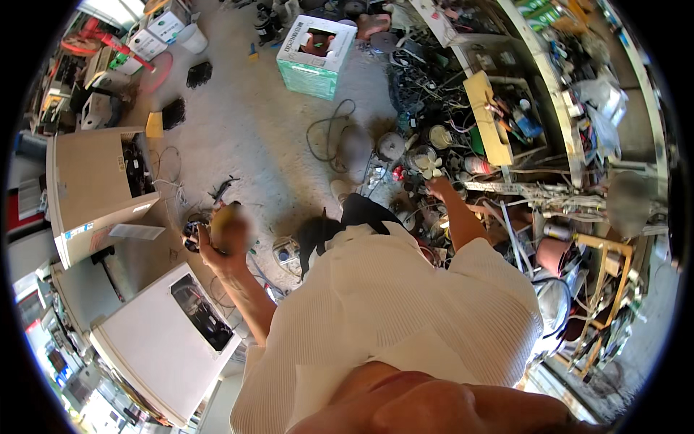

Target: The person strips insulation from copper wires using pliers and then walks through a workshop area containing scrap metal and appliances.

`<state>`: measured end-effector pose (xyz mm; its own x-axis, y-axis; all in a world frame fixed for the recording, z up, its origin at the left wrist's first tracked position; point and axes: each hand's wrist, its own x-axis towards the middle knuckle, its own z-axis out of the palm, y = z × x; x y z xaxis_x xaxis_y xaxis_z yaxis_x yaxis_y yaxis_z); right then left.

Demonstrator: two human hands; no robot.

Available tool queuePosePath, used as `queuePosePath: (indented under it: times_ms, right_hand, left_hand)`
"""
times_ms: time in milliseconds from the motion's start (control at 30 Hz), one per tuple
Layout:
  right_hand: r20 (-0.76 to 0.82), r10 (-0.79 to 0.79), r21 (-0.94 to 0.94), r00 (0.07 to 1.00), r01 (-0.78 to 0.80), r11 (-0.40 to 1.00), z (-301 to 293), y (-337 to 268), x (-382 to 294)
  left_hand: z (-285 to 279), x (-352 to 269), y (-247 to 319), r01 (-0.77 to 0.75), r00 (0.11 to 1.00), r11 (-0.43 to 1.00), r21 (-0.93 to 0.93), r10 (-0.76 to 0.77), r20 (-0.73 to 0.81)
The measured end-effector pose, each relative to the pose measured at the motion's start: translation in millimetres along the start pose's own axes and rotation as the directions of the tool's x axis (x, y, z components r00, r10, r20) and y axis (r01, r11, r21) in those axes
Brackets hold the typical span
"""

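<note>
My left hand (217, 255), on the left of the head view, is closed round a dark round part (192, 236) that looks like a small motor; a blurred yellowish patch covers what lies beside the fingers. My right hand (437, 188) reaches into the clutter on the right. Its fingers are at a pale fan blade wheel (429, 164), and whether they grip it cannot be told. Just beyond that wheel are an open round tin (439, 136) and a round metal part (390, 146).
A green and white carton (309, 81) stands on the concrete floor ahead. A large brown carton (97, 184) and a white appliance cabinet (162, 342) stand at the left. Shelves with a yellow board (485, 116) and heaped cables (428, 81) line the right. A loose cable (325, 127) lies on the floor.
</note>
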<state>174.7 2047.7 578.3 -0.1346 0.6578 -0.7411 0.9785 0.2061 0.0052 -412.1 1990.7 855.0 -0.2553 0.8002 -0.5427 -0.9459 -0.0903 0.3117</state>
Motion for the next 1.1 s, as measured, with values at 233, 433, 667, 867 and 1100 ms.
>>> queuePosePath:
  times_ms: [233,433,667,867,1100]
  right_hand:
    - [-0.155,0.083,0.961,0.984,0.130,0.243,-126.7,-66.8,109.6]
    - [0.157,0.058,0.894,0.986,-0.167,0.416,-78.6,-91.5,186.9]
    - [0.422,0.245,0.726,0.873,-0.487,0.486,-125.9,-142.8,216.0]
    - [-0.003,0.196,0.794,0.981,-0.117,0.596,-217.4,-199.1,319.5]
    - [-0.159,0.048,0.924,0.986,0.131,0.358,-415.9,-352.5,324.8]
  left_hand:
    - [13.6,55.7,33.0,-0.009,0.996,0.997,-0.076,0.016,0.093]
    - [16.6,128.1,75.6,-0.151,0.988,0.986,-0.068,0.151,-0.002]
    - [58.3,245.2,154.6,-0.287,0.957,0.950,0.122,0.290,-0.011]
    - [119.1,367.9,230.3,-0.117,0.993,0.990,0.072,0.119,-0.020]
    - [206.6,470.1,286.2,-0.041,0.999,0.999,-0.017,0.041,-0.011]
